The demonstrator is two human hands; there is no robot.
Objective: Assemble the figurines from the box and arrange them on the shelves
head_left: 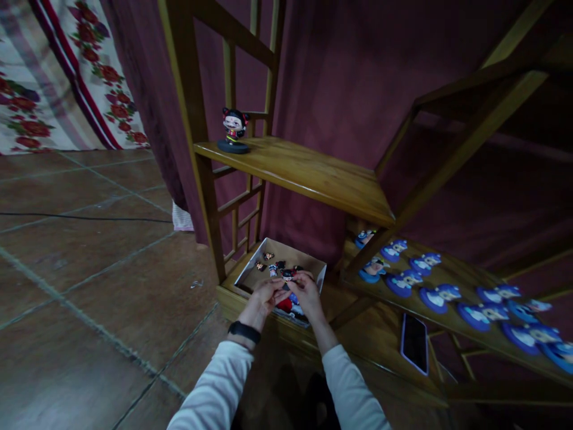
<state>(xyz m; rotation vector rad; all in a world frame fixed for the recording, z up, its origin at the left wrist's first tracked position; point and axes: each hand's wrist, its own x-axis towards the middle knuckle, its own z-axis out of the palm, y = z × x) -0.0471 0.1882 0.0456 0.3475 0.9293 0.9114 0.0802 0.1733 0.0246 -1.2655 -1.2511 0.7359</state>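
Note:
Both my hands meet above an open cardboard box (317, 267) on the bottom shelf. Between them is a small figurine (287, 275) with black hair and red hair ties. My left hand (267, 294), with a dark band at the wrist, pinches it from the left. The fingers of my right hand (308, 291) close on its right side. Several more small figurines (268, 257) lie in the box around it. Red and blue pieces (286, 305) show in the box below my fingers. My hands hide the figurine's lower part.
A similar figurine on a dark round base (233, 130) stands on the upper wooden shelf (304, 173). Several blue and white figures (441, 295) on blue bases line the right shelf. A phone (414, 343) lies on the lower shelf. A cable (89, 217) crosses the tiled floor.

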